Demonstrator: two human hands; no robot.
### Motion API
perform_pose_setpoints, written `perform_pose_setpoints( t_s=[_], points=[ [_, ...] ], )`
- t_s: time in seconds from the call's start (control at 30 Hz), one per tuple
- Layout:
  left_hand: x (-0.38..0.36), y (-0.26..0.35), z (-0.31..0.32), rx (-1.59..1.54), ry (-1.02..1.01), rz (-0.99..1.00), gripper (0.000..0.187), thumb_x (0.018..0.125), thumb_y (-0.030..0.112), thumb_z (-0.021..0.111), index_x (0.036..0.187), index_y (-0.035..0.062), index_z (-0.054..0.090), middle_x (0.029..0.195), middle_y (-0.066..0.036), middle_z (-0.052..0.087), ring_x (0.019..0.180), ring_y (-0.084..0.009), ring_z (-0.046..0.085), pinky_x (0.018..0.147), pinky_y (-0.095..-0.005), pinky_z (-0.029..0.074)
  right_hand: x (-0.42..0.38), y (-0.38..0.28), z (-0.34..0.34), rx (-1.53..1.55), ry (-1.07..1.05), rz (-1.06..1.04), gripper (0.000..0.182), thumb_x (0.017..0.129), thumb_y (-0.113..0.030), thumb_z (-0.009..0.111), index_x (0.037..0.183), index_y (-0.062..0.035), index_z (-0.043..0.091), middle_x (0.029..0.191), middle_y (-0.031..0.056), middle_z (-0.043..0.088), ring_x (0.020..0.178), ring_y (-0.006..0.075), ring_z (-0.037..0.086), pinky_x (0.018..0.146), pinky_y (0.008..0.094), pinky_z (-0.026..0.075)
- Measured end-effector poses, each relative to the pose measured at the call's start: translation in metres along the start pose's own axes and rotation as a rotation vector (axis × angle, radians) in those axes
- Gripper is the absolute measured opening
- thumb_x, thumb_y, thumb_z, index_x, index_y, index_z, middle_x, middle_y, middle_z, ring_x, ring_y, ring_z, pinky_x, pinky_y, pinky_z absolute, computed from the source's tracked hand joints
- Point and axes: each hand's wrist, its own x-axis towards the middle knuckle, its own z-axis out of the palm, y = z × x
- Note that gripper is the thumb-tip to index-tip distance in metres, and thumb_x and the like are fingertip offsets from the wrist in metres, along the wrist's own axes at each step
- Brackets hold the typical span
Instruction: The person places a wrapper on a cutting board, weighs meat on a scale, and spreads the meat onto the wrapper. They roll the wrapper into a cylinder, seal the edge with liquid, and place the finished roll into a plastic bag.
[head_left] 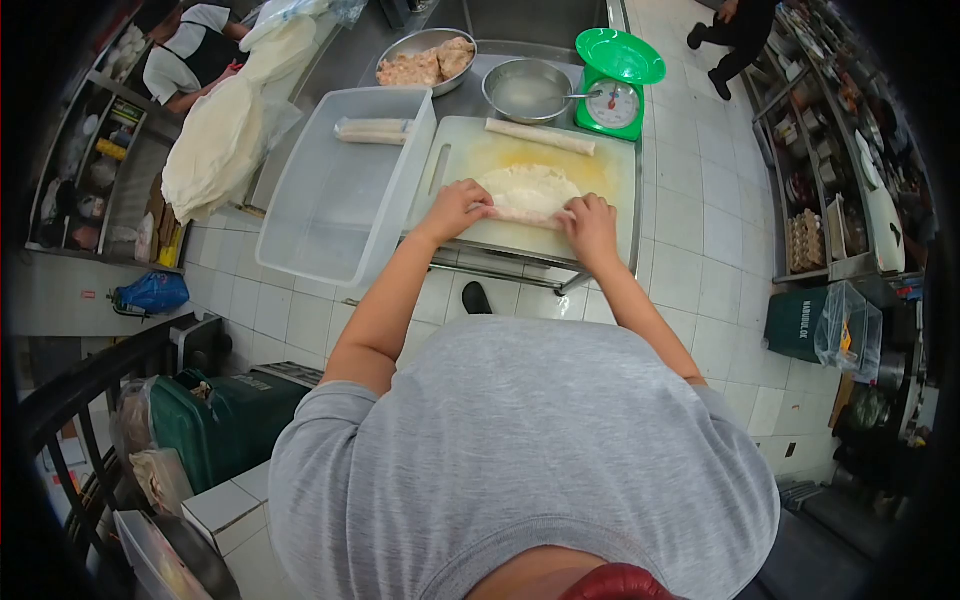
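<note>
A pale round wrapper (528, 186) lies on the white cutting board (452, 160), its near edge folded over into a pinkish roll. My left hand (460, 208) pinches the left end of that roll, and my right hand (592, 226) pinches its right end. Beyond the wrapper, a finished-looking roll (540, 137) lies across the board. To the left, a clear plastic tub (335, 190) holds a few more rolls (373, 131) near its far end.
Behind the board stand a bowl of filling (428, 62), a metal bowl of liquid (526, 91) with a spoon, and a green scale (612, 100). Stacked wrappers (215, 150) are at the left. One person (195, 50) is at upper left, another (742, 40) at upper right.
</note>
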Motion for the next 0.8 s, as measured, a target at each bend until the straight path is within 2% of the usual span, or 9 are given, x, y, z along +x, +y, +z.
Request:
perform_pose_setpoints(
  t_s=[0.03,0.13,0.23,0.3,0.4,0.53,0.63,0.7,0.8],
  points=[
    [0.003,-0.005,0.002,0.015,0.004,0.0,0.021,0.078,0.03,0.069,0.092,0.0136,0.066,0.094,-0.003,0.061,0.095,-0.0244,0.057,0.083,-0.0394,0.041,0.002,-0.011,0.001,-0.016,0.116,-0.057,0.022,0.077,-0.023,0.069,0.093,-0.0123,0.06,0.089,0.0061,0.057,0.088,0.0265,0.053,0.08,0.0416,0.037],
    [0.008,-0.008,0.004,0.075,0.041,0.011,0.022,0.078,0.031,0.07,0.092,0.0149,0.067,0.096,-0.002,0.059,0.098,-0.0249,0.055,0.085,-0.04,0.038,0.002,-0.023,0.014,-0.01,-0.022,-0.167,0.025,0.075,-0.024,0.07,0.097,-0.0141,0.062,0.09,0.0068,0.054,0.091,0.0257,0.052,0.082,0.0416,0.036],
    [0.015,0.009,0.002,0.151,0.14,0.061,0.023,0.078,0.032,0.07,0.095,0.0166,0.069,0.099,-0.002,0.057,0.102,-0.025,0.052,0.088,-0.0401,0.035,0.008,-0.004,0.032,-0.099,-0.128,-0.149,0.033,0.074,-0.023,0.071,0.104,-0.0126,0.062,0.093,0.0083,0.055,0.093,0.0276,0.052,0.085,0.0416,0.035],
    [0.018,0.028,-0.001,0.164,0.203,0.119,0.022,0.078,0.031,0.07,0.095,0.0176,0.07,0.101,-0.001,0.056,0.103,-0.0245,0.05,0.089,-0.04,0.033,0.017,0.003,0.034,-0.11,-0.063,-0.179,0.037,0.072,-0.025,0.072,0.105,-0.0134,0.061,0.092,0.0077,0.054,0.092,0.0263,0.052,0.085,0.0431,0.035],
    [0.025,0.024,-0.001,0.257,0.05,0.122,0.025,0.077,0.033,0.07,0.097,0.0182,0.069,0.103,-0.001,0.054,0.105,-0.0245,0.048,0.09,-0.0403,0.031,0.027,-0.005,0.031,-0.116,0.005,-0.168,0.033,0.073,-0.026,0.071,0.103,-0.0143,0.062,0.089,0.0067,0.054,0.091,0.0253,0.053,0.085,0.0436,0.035],
    [0.037,0.006,0.005,0.302,0.086,0.179,0.028,0.074,0.035,0.072,0.095,0.0171,0.066,0.104,-0.001,0.054,0.104,-0.0235,0.047,0.091,-0.0404,0.03,0.039,-0.011,0.025,-0.051,-0.073,-0.194,0.028,0.074,-0.027,0.07,0.099,-0.0141,0.064,0.089,0.007,0.055,0.093,0.026,0.053,0.083,0.0434,0.035],
    [0.045,0.004,0.006,0.292,0.116,0.198,0.027,0.073,0.035,0.072,0.092,0.0166,0.067,0.103,-0.001,0.054,0.105,-0.0235,0.047,0.091,-0.0402,0.031,0.048,0.005,0.037,-0.095,-0.157,-0.19,0.036,0.073,-0.029,0.072,0.103,-0.0132,0.062,0.091,0.0073,0.055,0.094,0.0268,0.052,0.082,0.0431,0.035],
    [0.051,0.01,0.006,0.263,0.16,0.2,0.024,0.074,0.035,0.071,0.09,0.0165,0.069,0.103,0.0,0.055,0.105,-0.0236,0.047,0.091,-0.0402,0.031,0.053,0.013,0.042,-0.103,-0.137,-0.194,0.035,0.072,-0.029,0.072,0.101,-0.0132,0.062,0.091,0.0073,0.055,0.094,0.0268,0.053,0.082,0.0432,0.036],
    [0.059,0.008,0.001,0.277,0.063,0.188,0.026,0.074,0.036,0.072,0.09,0.0155,0.068,0.104,-0.001,0.055,0.105,-0.0242,0.047,0.092,-0.0407,0.031,0.063,0.007,0.037,-0.093,-0.078,-0.201,0.031,0.072,-0.028,0.072,0.098,-0.0134,0.063,0.09,0.0075,0.056,0.093,0.027,0.053,0.082,0.0428,0.036]
  ],
)
